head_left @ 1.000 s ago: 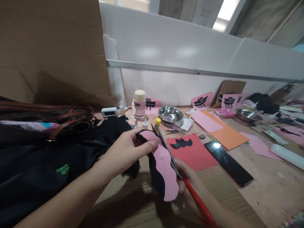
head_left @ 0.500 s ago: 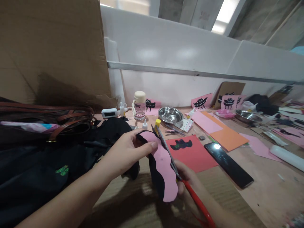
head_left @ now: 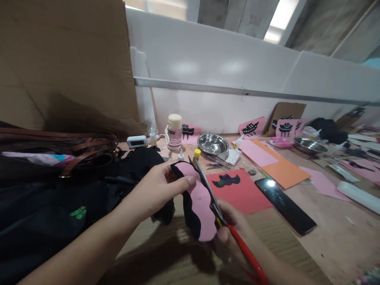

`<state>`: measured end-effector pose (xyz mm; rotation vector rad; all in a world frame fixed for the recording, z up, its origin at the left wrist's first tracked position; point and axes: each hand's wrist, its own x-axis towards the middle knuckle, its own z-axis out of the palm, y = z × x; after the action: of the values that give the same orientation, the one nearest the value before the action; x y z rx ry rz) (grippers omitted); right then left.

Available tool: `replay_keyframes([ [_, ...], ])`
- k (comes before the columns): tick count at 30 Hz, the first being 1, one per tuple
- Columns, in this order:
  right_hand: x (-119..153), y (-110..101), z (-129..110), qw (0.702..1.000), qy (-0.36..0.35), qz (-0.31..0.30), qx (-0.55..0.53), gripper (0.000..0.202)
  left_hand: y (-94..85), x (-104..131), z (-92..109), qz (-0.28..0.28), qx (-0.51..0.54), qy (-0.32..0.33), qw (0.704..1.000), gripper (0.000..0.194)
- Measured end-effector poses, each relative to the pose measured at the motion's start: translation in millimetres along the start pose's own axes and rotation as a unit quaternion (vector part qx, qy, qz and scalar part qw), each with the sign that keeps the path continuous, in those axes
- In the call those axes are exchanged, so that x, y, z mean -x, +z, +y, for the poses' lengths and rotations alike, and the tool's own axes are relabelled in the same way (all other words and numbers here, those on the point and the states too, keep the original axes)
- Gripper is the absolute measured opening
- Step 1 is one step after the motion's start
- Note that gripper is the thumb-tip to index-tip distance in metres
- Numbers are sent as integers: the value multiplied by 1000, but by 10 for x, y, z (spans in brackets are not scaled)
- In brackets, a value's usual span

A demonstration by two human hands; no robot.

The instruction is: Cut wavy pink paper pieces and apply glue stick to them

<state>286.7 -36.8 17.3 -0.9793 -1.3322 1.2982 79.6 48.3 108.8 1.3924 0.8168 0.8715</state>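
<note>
Between thumb and fingers, my left hand [head_left: 166,184] pinches a wavy-edged pink paper template [head_left: 202,209] laid over black fabric [head_left: 190,215]. The black shows along the template's left side and at its top. My right hand [head_left: 233,225] grips red-handled scissors [head_left: 245,249], partly hiding the handles. Their blades [head_left: 204,180] point up and away, slightly parted at the tips, along the right edge of the pink and black layers. Past the blades, a red sheet [head_left: 237,198] carries a black bat-like cutout [head_left: 227,181].
A black phone [head_left: 285,206] lies to the right, beside orange paper [head_left: 285,170]. Behind are a metal bowl [head_left: 213,144], a bottle [head_left: 174,132], a yellow-capped glue stick [head_left: 197,153] and pink cards [head_left: 252,126]. Black cloth [head_left: 130,170] and a brown bag [head_left: 89,146] occupy the left.
The lower end of the pink template and black fabric has swung slightly left and up. Both hands keep their holds, and the scissors stay along the right edge.
</note>
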Motion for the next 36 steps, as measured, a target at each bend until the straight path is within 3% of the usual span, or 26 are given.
replay_keyframes([
  [5,11,-27,-38,999,30,-20,33,67,0,6,-16,8,5,-19,1000,22],
  [14,-5,0,-46,998,12,-55,-3,67,25,16,-19,22,-22,-4,1000,21],
  [36,4,-5,-21,999,28,-43,9,71,61,15,-17,24,-21,7,999,19],
])
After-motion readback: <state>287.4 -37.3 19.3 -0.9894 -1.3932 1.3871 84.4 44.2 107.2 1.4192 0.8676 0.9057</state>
